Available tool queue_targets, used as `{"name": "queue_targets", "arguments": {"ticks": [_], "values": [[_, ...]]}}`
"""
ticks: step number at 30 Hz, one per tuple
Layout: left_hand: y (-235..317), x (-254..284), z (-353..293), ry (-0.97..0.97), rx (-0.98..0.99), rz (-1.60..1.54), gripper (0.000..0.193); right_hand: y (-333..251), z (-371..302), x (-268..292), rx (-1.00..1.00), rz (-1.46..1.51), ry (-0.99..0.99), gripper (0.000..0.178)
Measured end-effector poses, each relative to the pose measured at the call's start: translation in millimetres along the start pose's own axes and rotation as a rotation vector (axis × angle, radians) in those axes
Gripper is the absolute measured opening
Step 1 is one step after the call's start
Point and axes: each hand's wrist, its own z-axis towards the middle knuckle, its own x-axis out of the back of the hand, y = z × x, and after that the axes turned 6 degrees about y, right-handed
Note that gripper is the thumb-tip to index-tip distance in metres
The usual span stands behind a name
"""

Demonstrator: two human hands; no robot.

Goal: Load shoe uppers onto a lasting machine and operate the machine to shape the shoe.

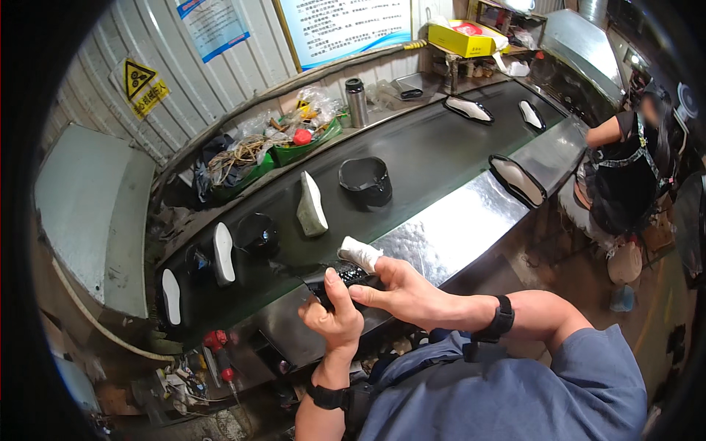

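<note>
Head view: left hand gripping black shoe sole, thumb up along its near end. Right hand pressing same sole from the other side, white rag at fingertips. Just beyond hands, conveyor belt carrying white sole and further pieces; wiping apparently unfinished.

dark conveyor belt, white soles, blk shoe uppers
</note>
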Motion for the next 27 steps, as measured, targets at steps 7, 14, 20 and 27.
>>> {"name": "queue_targets", "arguments": {"ticks": [7, 14, 20, 27], "values": [[-43, -9, -25, 0.048, 1.133, -0.858, 0.060, 11, 13, 37, 0.234, -0.346, 0.039, 0.039], [-182, 14, -38, -0.360, 1.588, -0.916, 0.049, 77, -30, 113, 0.540, -1.534, -0.550, 0.029], [-189, -7, -36, -0.402, 1.389, -0.355, 0.022, 150, -54, 129, 0.461, -1.714, -0.432, 0.019], [-240, -37, -41, -0.235, 1.010, 0.195, 0.029, 178, -30, 135, 0.649, -1.352, -0.254, 0.043]]}}
